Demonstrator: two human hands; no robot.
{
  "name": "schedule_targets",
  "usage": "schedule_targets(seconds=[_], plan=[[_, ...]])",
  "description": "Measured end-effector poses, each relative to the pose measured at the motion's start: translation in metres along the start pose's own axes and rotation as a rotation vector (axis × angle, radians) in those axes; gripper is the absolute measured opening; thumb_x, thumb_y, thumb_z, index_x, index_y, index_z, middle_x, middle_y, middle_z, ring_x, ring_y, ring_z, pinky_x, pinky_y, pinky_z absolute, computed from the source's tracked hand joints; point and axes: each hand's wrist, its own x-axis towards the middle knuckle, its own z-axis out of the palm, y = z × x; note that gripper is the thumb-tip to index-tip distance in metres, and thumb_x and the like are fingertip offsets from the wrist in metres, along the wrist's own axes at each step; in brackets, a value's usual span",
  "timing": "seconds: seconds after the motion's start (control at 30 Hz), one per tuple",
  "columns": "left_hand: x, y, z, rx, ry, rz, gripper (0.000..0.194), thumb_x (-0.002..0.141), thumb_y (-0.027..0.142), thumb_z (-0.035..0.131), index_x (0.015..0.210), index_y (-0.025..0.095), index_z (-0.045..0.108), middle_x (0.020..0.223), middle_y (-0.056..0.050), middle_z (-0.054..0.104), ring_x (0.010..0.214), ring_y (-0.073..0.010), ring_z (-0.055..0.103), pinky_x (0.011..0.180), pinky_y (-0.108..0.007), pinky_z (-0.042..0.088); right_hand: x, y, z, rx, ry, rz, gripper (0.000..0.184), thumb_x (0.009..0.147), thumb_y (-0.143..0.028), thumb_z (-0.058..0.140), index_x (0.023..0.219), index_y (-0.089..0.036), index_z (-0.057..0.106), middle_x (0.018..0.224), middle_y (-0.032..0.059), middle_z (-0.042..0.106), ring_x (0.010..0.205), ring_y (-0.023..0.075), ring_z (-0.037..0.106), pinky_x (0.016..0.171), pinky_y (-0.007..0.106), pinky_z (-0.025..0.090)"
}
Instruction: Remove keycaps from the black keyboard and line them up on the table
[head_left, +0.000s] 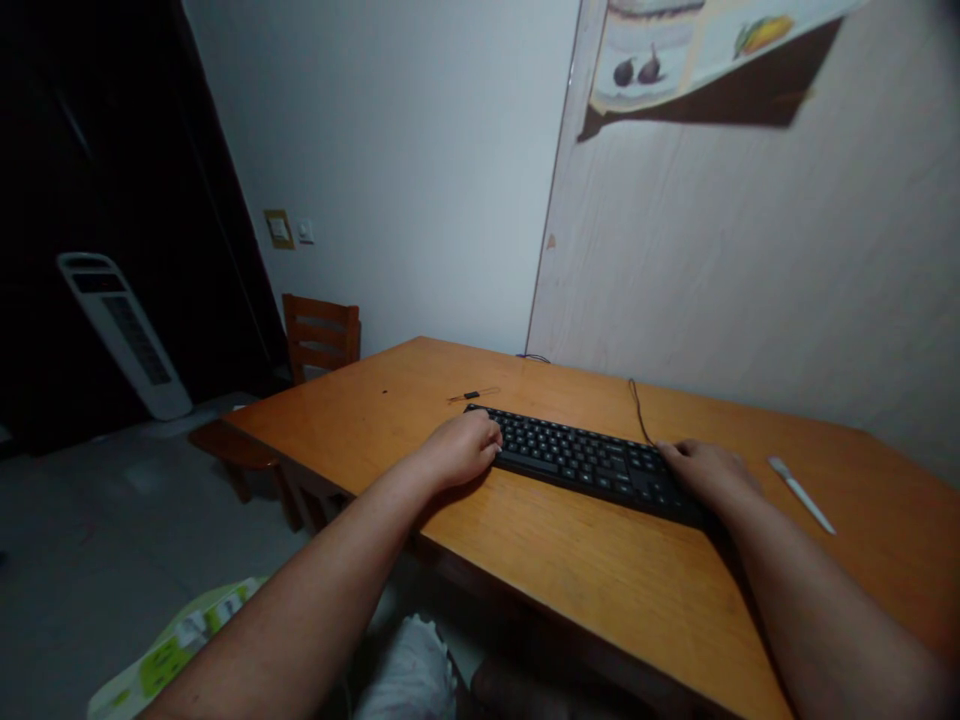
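Twisting seems the main risk for the black keyboard, should 1 end be pulled harder than the other; the dark cable at 1 o'clock might also snag. The keyboard lies on the wooden table, grasped at both ends: the left hand closes on its 10 o'clock end, the right hand on its 4 o'clock end.

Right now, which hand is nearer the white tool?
Right. The right hand, on the keyboard, is just left of the white tool; the left hand is much farther left.
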Motion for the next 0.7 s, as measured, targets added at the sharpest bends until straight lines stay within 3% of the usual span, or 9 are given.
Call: schedule_targets(seconds=[0.5,0.7], plan=[[0.029,0.067,0.027,0.088,-0.043,0.167,0.018,0.084,0.021,0.049,0.085,0.019,0.067,0.090,-0.009,0.061,0.076,-0.0202,0.058,0.065,-0.030,0.044,-0.009,-0.009,-0.009,0.039,-0.010,0.033,0.062,0.084,-0.066,0.032,0.108,-0.023,0.071,0.110,0.0163,0.066,0.110,0.0395,0.054,0.086,0.053,0.045],[0.025,0.064,0.020,0.158,-0.079,0.118,0.020,0.086,0.024,0.046,0.087,0.020,0.065,0.094,-0.007,0.060,0.080,-0.0199,0.057,0.069,-0.030,0.045,-0.011,-0.012,-0.011,0.032,-0.021,0.032,0.061,0.085,-0.065,0.032,0.108,-0.024,0.070,0.110,0.0168,0.066,0.110,0.0393,0.054,0.085,0.052,0.046]])
